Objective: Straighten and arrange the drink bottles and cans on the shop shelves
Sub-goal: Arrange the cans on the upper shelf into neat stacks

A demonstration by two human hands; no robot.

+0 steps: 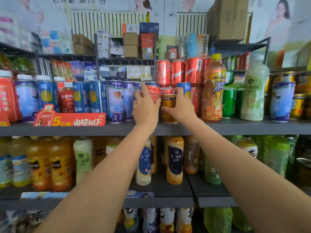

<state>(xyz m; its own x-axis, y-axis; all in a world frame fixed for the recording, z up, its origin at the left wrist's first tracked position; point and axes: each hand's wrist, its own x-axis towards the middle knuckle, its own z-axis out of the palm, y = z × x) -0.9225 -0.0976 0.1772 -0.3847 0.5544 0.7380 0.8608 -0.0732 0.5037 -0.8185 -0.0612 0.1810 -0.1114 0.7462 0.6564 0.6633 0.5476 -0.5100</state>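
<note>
I have both hands up at the grey shelf (235,126). My left hand (146,105) curls round a red can (154,93), index finger lifted. Just right of the red can, my right hand (180,106) wraps a gold can (168,105) standing on the shelf. Blue cans (116,100) crowd left of the red can; an orange tea bottle (212,91) stands to its right, stacked red cola cans (178,72) above and behind.
</note>
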